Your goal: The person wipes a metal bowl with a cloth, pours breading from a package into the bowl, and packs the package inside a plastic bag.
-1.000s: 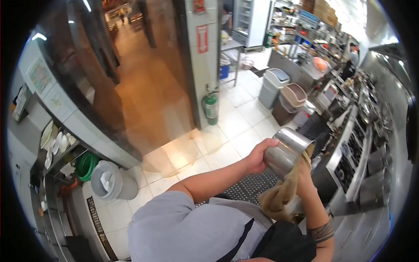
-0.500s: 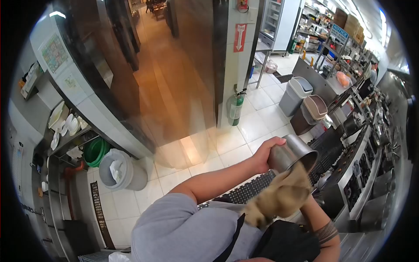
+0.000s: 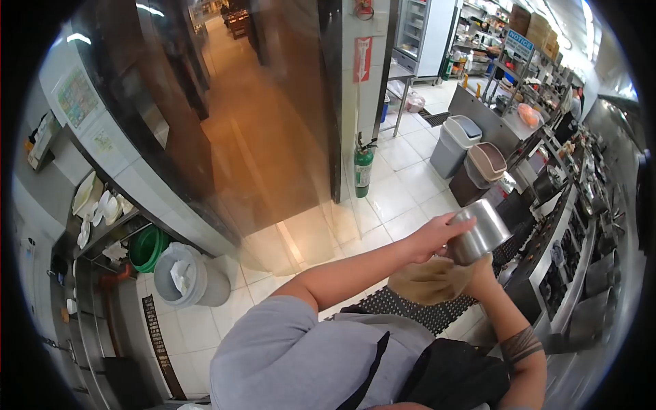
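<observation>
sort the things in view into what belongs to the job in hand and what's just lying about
In the job:
- metal container, held by the left hand
- tan cloth, at the right hand

Just lying about:
- fire extinguisher
- green tub
- lined grey bin

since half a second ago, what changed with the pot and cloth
The pot has turned, so its open mouth no longer shows; the cloth has shifted, uncovering part of the right hand. The left hand still holds the pot; no release is visible.
</observation>
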`<state>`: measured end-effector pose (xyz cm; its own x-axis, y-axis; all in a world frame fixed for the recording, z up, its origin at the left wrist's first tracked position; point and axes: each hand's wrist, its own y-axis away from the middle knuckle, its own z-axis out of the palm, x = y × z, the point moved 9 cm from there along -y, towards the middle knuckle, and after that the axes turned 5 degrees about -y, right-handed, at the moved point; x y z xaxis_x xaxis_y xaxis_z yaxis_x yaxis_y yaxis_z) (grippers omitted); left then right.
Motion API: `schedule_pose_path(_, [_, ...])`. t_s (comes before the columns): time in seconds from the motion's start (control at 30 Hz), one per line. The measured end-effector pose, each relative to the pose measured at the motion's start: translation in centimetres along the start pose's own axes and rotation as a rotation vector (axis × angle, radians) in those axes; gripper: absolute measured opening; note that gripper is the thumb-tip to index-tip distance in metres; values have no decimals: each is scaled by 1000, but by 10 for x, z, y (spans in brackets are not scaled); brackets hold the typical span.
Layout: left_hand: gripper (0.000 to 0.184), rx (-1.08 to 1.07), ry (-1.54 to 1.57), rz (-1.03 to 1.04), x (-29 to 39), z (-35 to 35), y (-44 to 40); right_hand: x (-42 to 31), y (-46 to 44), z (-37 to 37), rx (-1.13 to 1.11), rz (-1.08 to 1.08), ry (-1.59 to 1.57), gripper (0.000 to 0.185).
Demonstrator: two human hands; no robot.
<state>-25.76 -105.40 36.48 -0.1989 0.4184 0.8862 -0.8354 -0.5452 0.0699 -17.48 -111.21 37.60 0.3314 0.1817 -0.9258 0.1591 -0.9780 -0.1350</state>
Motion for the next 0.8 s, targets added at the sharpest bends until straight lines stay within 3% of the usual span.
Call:
schedule_pose_path(0.03, [76, -21, -28, -7, 2, 8, 2, 5, 2, -3, -9, 80, -190, 48])
schedule_pose_path(0.13, [84, -148, 146, 197, -10, 7, -17, 14, 12, -44, -46, 23, 583, 64])
schedule_pose_path(0.17, [84, -1, 170, 279, -19, 5, -19, 27, 18, -34, -20, 198, -28, 70])
schedule_pose_path(0.2, [84, -4, 173, 270, -24, 9, -25, 32, 24, -22, 108, 352, -633, 76])
schedule_pose_path(0.23, [80, -72, 244, 254, -24, 14, -31, 36, 28, -18, 189, 294, -808, 78])
schedule_pose_path(0.27, [77, -140, 318, 241, -22, 17, -36, 39, 26, -37, 336, 37, -515, 77])
schedule_pose_path(0.3, [80, -74, 240, 80, -16, 17, -30, 37, 35, -56, 583, -154, -40, 78])
schedule_pose_path(0.33, [80, -80, 237, 79, -3, 23, -26, 17, 47, -62, 874, -234, 353, 82])
schedule_pose_path(0.4, [82, -68, -21, 8, 0, 32, -18, 21, 23, -47, 28, 158, 119, 79])
schedule_pose_path(0.47, [81, -43, -21, 74, -4, 31, -20, 51, 37, -50, 281, 526, -733, 70])
schedule_pose_path(0.53, [84, -221, 213, 221, -9, 34, -27, -6, 33, -57, 50, -77, 790, 59])
schedule_pose_path(0.57, [84, -218, 222, 216, -17, 34, -32, 1, 37, -53, 44, -68, 789, 59])
schedule_pose_path(0.67, [81, -251, 443, 177, -11, 36, -32, 39, 38, -41, 109, -71, -409, 72])
schedule_pose_path(0.73, [76, -156, 58, 57, 6, 34, -21, 33, 32, -46, 129, -77, -803, 77])
schedule_pose_path(0.77, [76, -155, 62, 55, 5, 34, -21, 4, 29, -46, -4, -172, 83, 71])
schedule_pose_path(0.8, [73, -128, -15, 80, 3, 33, -21, 1, 26, -48, -9, -82, 243, 65])
